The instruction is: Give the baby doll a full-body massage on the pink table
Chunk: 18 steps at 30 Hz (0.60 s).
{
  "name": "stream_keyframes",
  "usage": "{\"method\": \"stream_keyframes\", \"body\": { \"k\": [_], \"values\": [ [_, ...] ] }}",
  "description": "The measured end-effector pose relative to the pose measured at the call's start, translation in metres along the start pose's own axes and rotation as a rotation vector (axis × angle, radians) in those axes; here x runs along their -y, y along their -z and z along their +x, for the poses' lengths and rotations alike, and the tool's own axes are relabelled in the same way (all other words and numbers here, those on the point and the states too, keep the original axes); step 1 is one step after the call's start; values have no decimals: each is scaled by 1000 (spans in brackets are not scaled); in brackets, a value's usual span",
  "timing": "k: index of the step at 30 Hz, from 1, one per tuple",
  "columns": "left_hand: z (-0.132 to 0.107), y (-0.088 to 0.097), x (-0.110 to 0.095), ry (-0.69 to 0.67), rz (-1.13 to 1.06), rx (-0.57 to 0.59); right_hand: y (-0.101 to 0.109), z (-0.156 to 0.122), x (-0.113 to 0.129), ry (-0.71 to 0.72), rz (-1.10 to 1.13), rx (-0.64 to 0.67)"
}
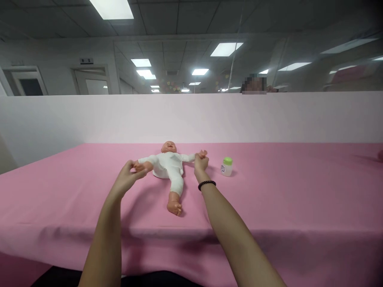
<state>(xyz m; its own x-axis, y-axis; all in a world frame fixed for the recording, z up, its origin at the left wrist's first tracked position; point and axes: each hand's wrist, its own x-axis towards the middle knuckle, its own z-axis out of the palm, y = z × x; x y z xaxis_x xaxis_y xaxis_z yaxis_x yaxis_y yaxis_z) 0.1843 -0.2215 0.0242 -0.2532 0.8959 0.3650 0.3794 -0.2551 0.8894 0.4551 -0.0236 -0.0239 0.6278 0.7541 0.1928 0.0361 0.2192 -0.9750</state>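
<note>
A baby doll [167, 163] in a white suit lies on its back, its head away from me. My left hand [127, 177] has thumb and fingers around the end of the doll's limb on the left; whether that is a hand or a foot is hard to make out. My right hand [201, 164] is closed on the doll's outstretched arm near the wrist, and the doll's small hand shows beyond my fingers. One doll leg points towards me with its bare foot [174, 204] on the cloth. Right of my right hand stands a small jar [226, 167] with a green lid.
A pink cloth [284, 191] covers the table and hangs over its front edge. Behind the table rises a white partition [191, 117] with glass above it. A person's head [254, 84], pixelated, shows over the partition. Something small [380, 155] sits at the far right edge.
</note>
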Motion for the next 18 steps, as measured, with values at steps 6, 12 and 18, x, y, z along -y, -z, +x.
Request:
{"method": "stream_keyframes", "body": {
  "k": [6, 12, 18],
  "values": [
    [-26, 31, 19, 149, 58, -67, 3, 12, -3, -139, 44, -83],
    [34, -47, -24, -88, 218, -60, -15, -35, 17, 698, -110, 420],
    [21, -45, -22, -62, 212, 17, -9, -33, 19, 607, -200, 399]
  ]
}}
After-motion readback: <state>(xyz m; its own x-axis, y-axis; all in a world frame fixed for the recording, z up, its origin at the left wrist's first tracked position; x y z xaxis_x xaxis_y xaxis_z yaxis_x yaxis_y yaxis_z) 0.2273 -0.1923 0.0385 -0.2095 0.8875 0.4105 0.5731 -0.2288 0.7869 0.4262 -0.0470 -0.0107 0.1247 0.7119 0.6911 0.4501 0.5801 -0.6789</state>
